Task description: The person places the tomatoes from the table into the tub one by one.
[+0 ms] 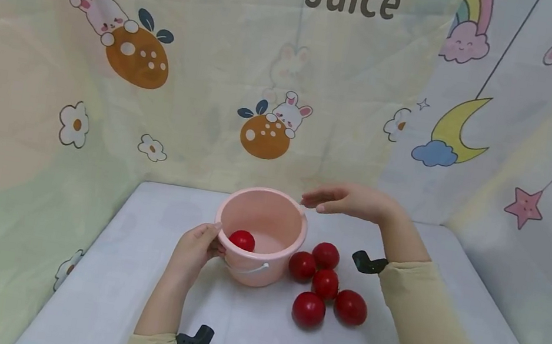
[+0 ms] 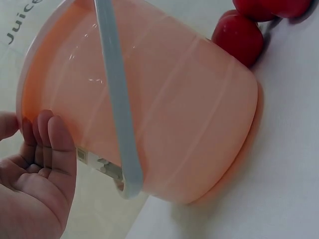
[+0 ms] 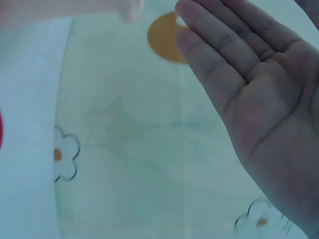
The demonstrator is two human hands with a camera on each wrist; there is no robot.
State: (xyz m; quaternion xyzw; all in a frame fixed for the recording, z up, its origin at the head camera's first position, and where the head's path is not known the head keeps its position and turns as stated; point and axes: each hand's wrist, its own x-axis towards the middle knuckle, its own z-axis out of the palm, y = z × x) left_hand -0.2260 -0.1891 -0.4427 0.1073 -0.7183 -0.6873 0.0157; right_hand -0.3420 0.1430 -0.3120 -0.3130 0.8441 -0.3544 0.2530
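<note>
**A:** From the head view, everything sits around that pink bucket [image 1: 260, 235] on the white table [image 1: 103, 289]. Left hand [image 1: 196, 248] is on the bucket's near-left rim, fingers curled around the edge. One red ball [image 1: 242, 240] is down inside it, on the left part of the bottom.

**B:** Yeah, and the right hand [image 1: 352, 201] hangs just above the bucket's right rim, palm down, fingers straight, holding nothing. Five more red balls [image 1: 326, 283] are bunched on the table just right of the bucket, the closest one right beside its wall.

**A:** Left wrist view: the bucket [image 2: 164, 109] fills the shot, its white handle [image 2: 117, 99] lying down across the outside wall. The left hand's fingers [image 2: 52, 149] are against the bucket by the rim. A red ball [image 2: 239, 37] sits just behind the bucket's base.

**B:** Right wrist view is mostly the open palm [image 3: 264, 99], fingers flat and together, nothing in it. A blurry bit of the pink bucket's rim [image 3: 65, 9] shows along the top edge, cartoon backdrop [image 3: 129, 149] behind.
</note>
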